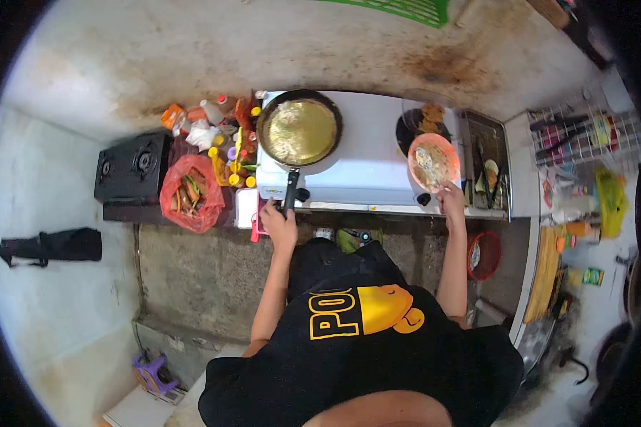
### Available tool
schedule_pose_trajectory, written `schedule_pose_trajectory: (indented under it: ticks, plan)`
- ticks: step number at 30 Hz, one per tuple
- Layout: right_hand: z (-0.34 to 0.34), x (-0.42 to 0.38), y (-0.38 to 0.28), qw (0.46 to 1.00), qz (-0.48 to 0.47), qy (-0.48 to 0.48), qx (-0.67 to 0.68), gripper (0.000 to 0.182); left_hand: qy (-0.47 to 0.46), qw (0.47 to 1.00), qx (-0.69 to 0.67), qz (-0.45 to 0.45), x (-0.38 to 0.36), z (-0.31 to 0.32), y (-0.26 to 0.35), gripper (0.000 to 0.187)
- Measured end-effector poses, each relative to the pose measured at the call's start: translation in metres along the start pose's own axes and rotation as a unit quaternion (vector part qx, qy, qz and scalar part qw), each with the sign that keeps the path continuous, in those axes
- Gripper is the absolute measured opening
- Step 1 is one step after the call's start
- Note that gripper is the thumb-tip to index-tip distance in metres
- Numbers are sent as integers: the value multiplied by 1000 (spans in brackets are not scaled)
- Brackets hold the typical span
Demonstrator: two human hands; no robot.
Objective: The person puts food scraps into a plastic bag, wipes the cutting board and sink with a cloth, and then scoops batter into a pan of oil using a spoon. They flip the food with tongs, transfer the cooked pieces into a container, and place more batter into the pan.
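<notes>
A black frying pan (300, 132) with yellowish oil sits on the left part of the white stove (370, 142), its black handle pointing toward me. My left hand (279, 225) is at the handle's end, fingers bent around it; the exact grip is hard to make out. On the right, my right hand (450, 201) pinches the near rim of an orange bowl (434, 165) holding a pale mixture. Behind that bowl, brown fried pieces (432, 117) lie in a dark pan, partly hidden.
Bottles and seasonings (224, 132) crowd the stove's left side, beside a red plastic bag (192, 193) and a black two-burner stove (132, 167). A metal tray with utensils (486, 171) stands right of the white stove. A red basket (484, 255) is lower right.
</notes>
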State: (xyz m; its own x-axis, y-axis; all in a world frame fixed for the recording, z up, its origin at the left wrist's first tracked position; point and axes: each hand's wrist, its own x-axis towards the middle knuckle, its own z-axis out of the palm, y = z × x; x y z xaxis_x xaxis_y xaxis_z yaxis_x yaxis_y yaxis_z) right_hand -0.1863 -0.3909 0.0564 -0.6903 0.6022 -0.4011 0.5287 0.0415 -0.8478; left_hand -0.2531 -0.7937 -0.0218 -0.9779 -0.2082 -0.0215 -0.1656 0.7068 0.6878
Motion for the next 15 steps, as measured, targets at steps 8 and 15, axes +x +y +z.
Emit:
schedule_pose_trajectory:
  ticks: [8, 15]
  plan:
    - [-39, 0, 6, 896, -115, 219, -369, 18, -98, 939, -317, 88, -15, 45, 84, 25]
    - [-43, 45, 25, 777, -251, 179, -549, 24, -487, 756, -416, -136, -63, 162, 161, 51]
